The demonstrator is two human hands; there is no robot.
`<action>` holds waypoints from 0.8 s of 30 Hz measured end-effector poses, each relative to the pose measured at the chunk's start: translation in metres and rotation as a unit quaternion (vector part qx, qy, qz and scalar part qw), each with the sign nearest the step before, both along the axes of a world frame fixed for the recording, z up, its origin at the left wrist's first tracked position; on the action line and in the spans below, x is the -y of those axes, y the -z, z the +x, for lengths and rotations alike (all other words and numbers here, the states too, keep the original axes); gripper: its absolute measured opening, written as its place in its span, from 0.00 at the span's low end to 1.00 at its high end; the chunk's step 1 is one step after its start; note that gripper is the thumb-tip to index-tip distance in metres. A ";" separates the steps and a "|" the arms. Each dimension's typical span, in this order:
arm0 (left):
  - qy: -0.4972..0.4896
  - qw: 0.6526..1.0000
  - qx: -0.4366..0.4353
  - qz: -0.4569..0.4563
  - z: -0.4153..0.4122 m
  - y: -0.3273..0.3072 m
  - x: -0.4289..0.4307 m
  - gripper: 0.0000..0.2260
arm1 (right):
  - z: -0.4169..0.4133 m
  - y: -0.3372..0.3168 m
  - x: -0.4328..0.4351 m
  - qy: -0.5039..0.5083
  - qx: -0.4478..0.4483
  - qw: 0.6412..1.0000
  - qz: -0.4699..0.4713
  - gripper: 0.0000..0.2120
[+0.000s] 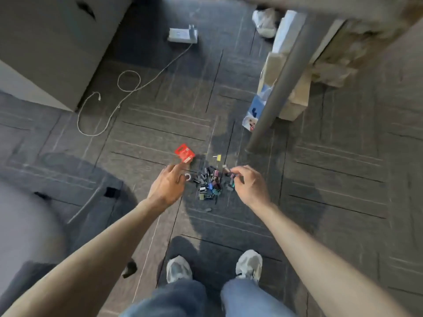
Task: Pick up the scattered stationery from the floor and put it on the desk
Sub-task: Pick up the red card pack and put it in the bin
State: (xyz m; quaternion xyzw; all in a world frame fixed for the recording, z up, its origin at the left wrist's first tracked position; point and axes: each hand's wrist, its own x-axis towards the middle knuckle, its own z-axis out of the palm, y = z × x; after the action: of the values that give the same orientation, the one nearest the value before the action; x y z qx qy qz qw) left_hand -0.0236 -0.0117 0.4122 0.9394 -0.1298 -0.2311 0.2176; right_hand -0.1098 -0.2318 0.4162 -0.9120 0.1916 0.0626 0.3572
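A heap of small coloured stationery pieces, clips and the like, lies on the grey carpet between my hands. A red packet lies just beyond my left hand, whose fingers reach toward it and hold nothing that I can see. A small roll of tape sits by the left fingertips. My right hand hovers at the heap's right side with thumb and forefinger pinched on a small clip. A yellow piece lies apart, behind the heap. The desk's underside shows at top right.
A slanted grey desk leg stands right of the heap, with cardboard and a blue-white box behind it. A white cable loops from a power strip. A cabinet is top left, a chair at left. My shoes stand below.
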 end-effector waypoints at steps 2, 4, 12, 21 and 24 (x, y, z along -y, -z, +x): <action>0.006 1.000 -0.004 0.010 0.004 0.080 -0.006 0.18 | 0.009 0.078 -0.007 0.002 0.001 1.000 0.012 0.10; 0.033 0.999 -0.013 0.022 0.012 0.158 -0.010 0.22 | 0.021 0.155 -0.010 -0.008 0.003 1.000 0.009 0.10; 0.256 0.956 0.133 0.044 0.069 0.393 -0.024 0.20 | 0.078 0.357 0.030 -0.179 0.026 0.975 -0.132 0.11; 0.267 0.958 0.099 0.040 0.083 0.431 -0.029 0.21 | 0.099 0.405 0.028 -0.237 -0.007 0.952 -0.193 0.10; 0.244 0.966 0.085 0.024 0.087 0.430 -0.031 0.17 | 0.093 0.406 0.019 -0.249 -0.024 0.954 -0.168 0.20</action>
State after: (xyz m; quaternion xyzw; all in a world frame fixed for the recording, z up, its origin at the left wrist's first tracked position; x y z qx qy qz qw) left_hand 0.0632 0.0195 -0.0173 0.9004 -0.3677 -0.1991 0.1198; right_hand -0.0168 -0.2507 0.0106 -0.9758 -0.0252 0.1384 0.1671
